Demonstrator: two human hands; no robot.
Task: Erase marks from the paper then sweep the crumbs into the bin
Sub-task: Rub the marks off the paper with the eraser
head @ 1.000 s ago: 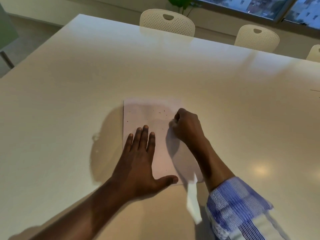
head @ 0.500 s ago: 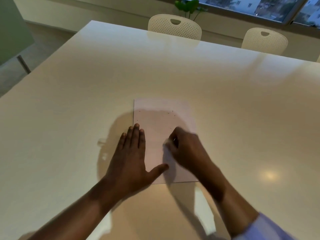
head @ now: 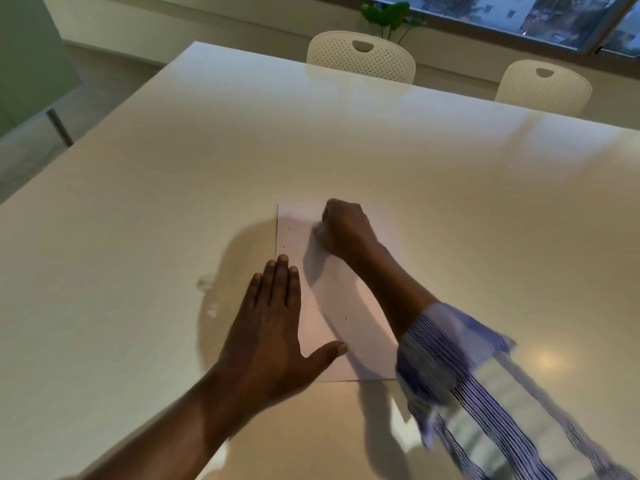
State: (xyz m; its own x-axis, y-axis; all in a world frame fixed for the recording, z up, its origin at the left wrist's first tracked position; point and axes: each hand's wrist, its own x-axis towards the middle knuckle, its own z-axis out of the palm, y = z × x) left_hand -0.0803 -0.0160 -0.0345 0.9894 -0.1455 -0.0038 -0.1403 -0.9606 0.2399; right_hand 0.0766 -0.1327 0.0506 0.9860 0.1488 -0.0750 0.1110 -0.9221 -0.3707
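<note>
On the white table [head: 173, 237], toward its near edge, a sheet of paper [head: 346, 299], flat. On the sheet's left edge and lower corner, the left hand [head: 273, 327]: palm down, fingers straight and together, thumb spread across the paper, pressing. On the upper part of the sheet, the right hand [head: 343, 226]: curled into a fist, knuckles up, blurred; a pale smear at the fingertips, too blurred to tell what, if anything, held inside. Hands apart, bare paper between. A few small dark specks [head: 283, 246] near the left edge. Blue striped sleeve [head: 450, 358] pushed up the right forearm. Two pale chairs [head: 362, 58] at the far side.
</note>
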